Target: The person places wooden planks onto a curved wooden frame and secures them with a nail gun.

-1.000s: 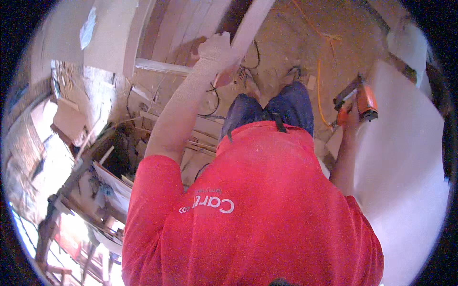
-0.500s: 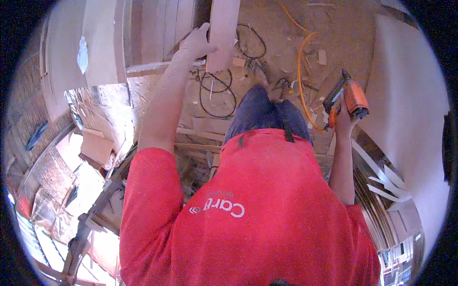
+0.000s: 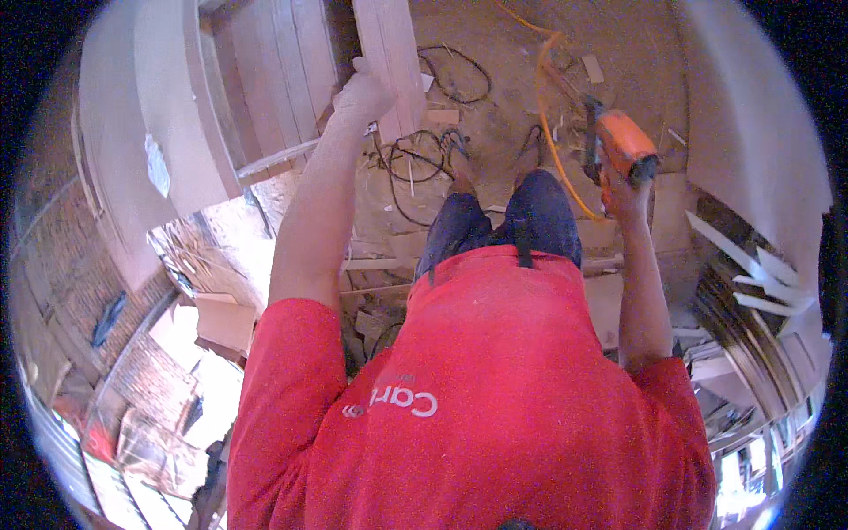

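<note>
My left hand [image 3: 364, 97] is closed at the left edge of a pale wooden board [image 3: 393, 66], with the arm stretched forward. Its fingers are partly hidden, but they appear to hold that edge. The board stands beside a wooden frame of upright planks [image 3: 281, 71]. In my right hand [image 3: 629, 199] is an orange and black nail gun [image 3: 625, 141], held by its handle out to the right, away from the board. An orange air hose [image 3: 544, 106] runs by the gun and curves off to the far side.
Black cable [image 3: 396, 190] lies looped on the floor near my feet [image 3: 459, 163]. Offcuts [image 3: 592, 69] and scraps litter the dusty floor. A large pale panel [image 3: 751, 115] stands at right, above stacked thin boards [image 3: 751, 327] and white strips [image 3: 751, 261]. A broad panel [image 3: 124, 115] stands at left.
The view has shifted, and my feet now show. My left hand stays at the board's edge, now more closed. The nail gun, still in my right hand, has moved slightly left and tilted.
</note>
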The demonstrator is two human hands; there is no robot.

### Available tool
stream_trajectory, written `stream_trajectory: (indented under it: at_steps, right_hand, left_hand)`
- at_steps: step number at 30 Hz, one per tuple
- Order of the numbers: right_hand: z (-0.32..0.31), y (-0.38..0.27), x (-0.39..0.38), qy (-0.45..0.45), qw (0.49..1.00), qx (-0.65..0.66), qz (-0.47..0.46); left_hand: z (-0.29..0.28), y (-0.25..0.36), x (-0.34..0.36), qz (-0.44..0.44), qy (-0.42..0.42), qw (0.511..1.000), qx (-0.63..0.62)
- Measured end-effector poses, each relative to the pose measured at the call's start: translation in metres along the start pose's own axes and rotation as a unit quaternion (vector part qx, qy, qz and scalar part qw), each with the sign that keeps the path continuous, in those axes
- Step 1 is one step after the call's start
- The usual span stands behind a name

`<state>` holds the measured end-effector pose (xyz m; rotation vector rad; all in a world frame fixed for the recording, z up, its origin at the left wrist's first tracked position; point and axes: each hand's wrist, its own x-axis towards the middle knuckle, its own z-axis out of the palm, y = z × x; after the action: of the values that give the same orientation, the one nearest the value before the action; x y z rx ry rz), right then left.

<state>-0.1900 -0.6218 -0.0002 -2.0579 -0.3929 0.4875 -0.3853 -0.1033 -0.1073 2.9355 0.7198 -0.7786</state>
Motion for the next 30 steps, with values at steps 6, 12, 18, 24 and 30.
stream_trajectory:
  at_steps: [6,12,18,24,30]
  right_hand:
    - [0.080,0.012,-0.016,-0.061,0.997,-0.013,0.035]
    - [0.154,-0.042,-0.023,-0.234,0.963,0.115,0.065]
    - [0.182,-0.090,-0.015,-0.232,0.937,0.228,0.125]
    - [0.185,-0.105,-0.010,-0.291,0.884,0.294,0.217]
    - [0.194,-0.113,-0.010,-0.257,0.901,0.303,0.172]
  left_hand:
    - [-0.019,0.061,0.016,-0.006,-0.060,0.994,-0.089]
    - [-0.045,0.044,-0.012,-0.024,-0.042,0.996,-0.079]
    - [-0.040,0.042,-0.013,0.017,-0.024,0.999,-0.043]
    - [-0.035,0.037,-0.011,0.062,-0.004,0.998,-0.008]
    - [-0.025,0.031,-0.002,0.097,0.035,0.994,0.042]
